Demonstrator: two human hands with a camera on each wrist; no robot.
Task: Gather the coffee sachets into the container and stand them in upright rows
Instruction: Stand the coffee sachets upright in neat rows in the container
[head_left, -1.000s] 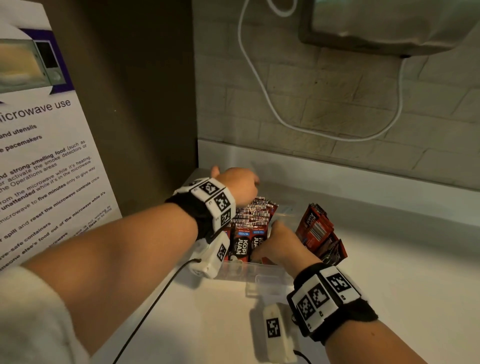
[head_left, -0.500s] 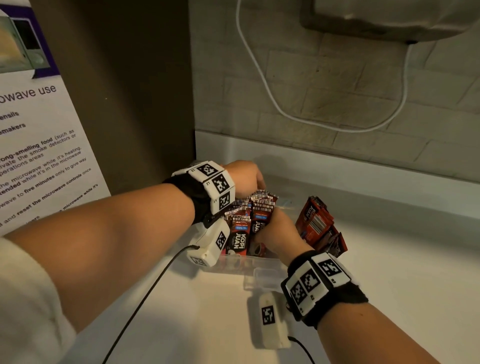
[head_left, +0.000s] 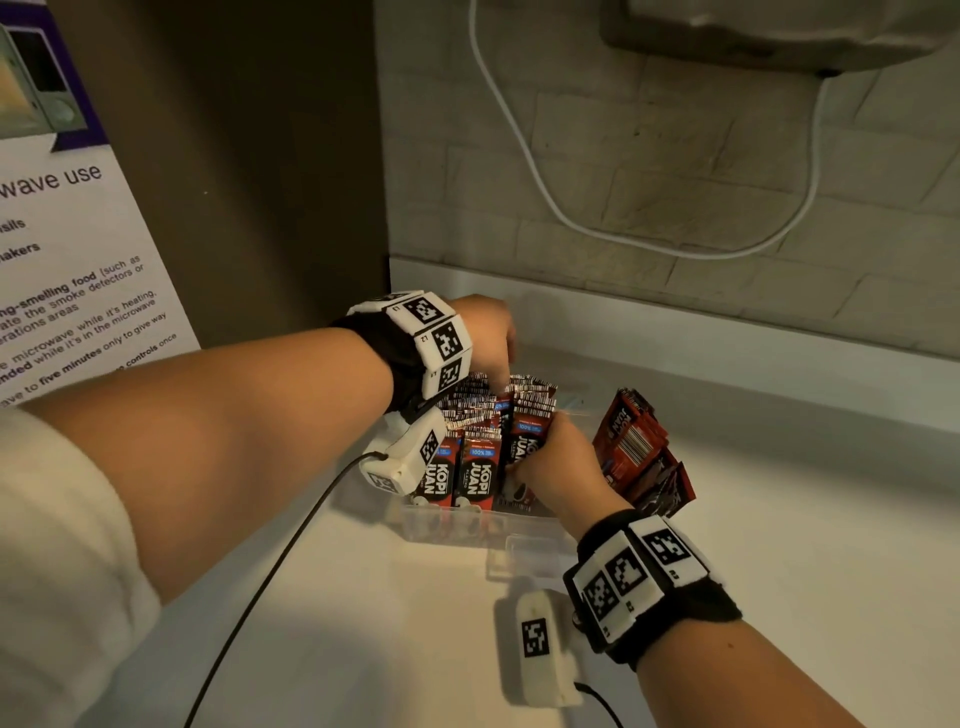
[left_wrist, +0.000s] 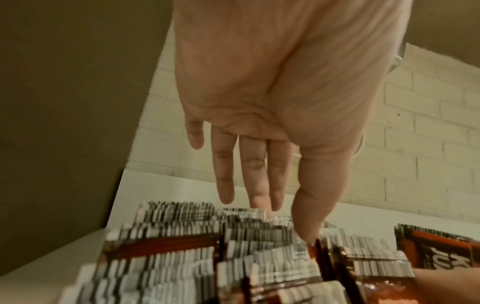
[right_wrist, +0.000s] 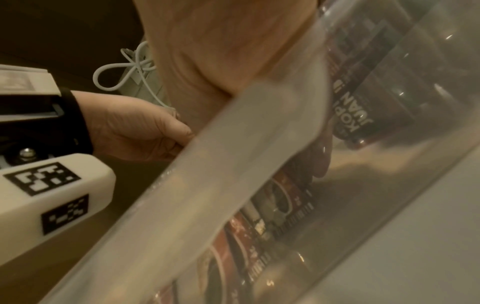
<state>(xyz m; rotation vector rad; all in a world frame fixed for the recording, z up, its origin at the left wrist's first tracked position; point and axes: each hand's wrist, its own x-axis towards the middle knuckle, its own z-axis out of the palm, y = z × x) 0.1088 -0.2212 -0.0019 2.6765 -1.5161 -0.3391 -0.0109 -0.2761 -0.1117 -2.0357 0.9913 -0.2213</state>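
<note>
Glossy foil-like coffee sachets (head_left: 480, 467) in a clear smooth plastic container (head_left: 447, 525), on a matt white counter (head_left: 395, 639).

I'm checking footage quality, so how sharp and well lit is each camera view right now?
Head view: dim and warm but sharp, sachets legible. Left wrist view: left hand fairly clear, sachet tops smeared. Right wrist view: soft, container wall hazy in front.
</note>
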